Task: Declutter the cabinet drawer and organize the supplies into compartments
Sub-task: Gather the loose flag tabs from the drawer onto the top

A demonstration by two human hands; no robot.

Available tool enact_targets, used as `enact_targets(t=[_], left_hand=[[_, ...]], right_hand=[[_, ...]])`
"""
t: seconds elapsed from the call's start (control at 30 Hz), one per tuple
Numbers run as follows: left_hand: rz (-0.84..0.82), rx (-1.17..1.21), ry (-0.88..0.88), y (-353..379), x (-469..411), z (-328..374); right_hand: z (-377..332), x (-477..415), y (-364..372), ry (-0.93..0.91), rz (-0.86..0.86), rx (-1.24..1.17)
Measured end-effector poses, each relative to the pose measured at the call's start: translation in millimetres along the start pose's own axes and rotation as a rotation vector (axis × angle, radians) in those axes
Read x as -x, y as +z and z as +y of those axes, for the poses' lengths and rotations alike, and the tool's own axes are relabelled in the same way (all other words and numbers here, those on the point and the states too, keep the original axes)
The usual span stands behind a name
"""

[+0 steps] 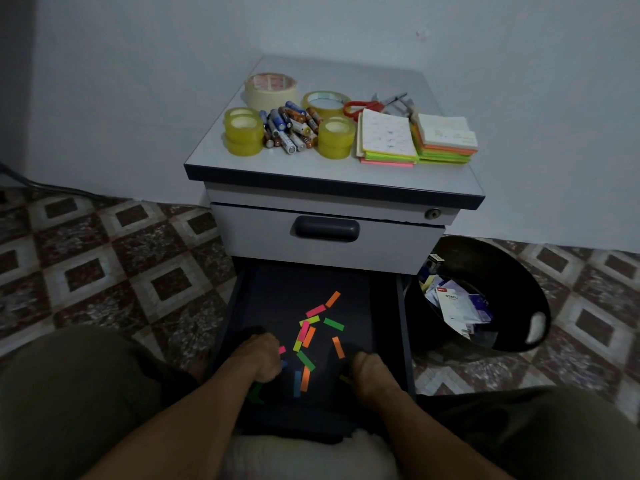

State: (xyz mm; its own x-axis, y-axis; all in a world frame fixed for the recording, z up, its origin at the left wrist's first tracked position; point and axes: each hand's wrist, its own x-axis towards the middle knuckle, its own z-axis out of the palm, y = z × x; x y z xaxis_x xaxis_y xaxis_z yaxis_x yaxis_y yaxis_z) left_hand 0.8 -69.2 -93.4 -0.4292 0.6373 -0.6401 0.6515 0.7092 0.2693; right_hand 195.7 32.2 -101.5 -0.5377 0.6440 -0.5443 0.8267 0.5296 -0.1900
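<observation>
The bottom drawer [277, 296] of a small grey cabinet [259, 230] stands open, with neon sticky flags [308, 336] scattered from its middle to its front edge. Both hands rest inside near the front edge, the left hand [261, 356] and the right hand [372, 374] with fingers curled under; whether either grips flags cannot be told. On the cabinet top sit tape rolls [242, 135], batteries [289, 128], scissors [362, 106] and sticky-note pads [388, 136]. A black bin [512, 271] holding paper scraps stands just beside the drawer's right side.
</observation>
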Motion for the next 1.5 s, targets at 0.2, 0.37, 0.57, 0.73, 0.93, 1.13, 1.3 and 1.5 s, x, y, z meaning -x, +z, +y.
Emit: enact_targets(t=[0.2,0.37,0.57,0.73,0.93,1.13,1.3,1.5], left_hand=[[0.066,0.151,0.030,-7.1,-0.9,5.0],[0.081,0.149,0.029,-8.6,-4.4,7.8],[0.071,0.149,0.019,-9.9,-6.0,7.5],[0.063,0.098,0.025,-5.7,-7.2,6.7],[0.071,0.080,0.010,-3.6,-9.8,7.5],[0.067,0.083,-0.009,-1.8,-8.7,5.6],[0.080,0.127,0.003,-3.0,-11.6,3.6],[0.146,0.214,0.041,-0.2,-12.2,7.0]], right_hand=[[-6.4,-7.2,-35.7,0.019,0.022,-0.342],[1.9,-9.4,-48.8,0.126,-0.127,-0.097],[0.3,-7.0,-34.2,0.059,-0.283,0.075],[4.6,0.1,-16.2,0.026,-0.203,0.163],[8.4,9.3,-7.6,-0.024,-0.111,0.241],[9.0,5.8,-4.3,-0.062,-0.125,0.270],[8.7,-0.6,-2.5,-0.067,-0.069,0.234],[-0.5,-7.9,-2.0,-0.037,0.000,0.072]])
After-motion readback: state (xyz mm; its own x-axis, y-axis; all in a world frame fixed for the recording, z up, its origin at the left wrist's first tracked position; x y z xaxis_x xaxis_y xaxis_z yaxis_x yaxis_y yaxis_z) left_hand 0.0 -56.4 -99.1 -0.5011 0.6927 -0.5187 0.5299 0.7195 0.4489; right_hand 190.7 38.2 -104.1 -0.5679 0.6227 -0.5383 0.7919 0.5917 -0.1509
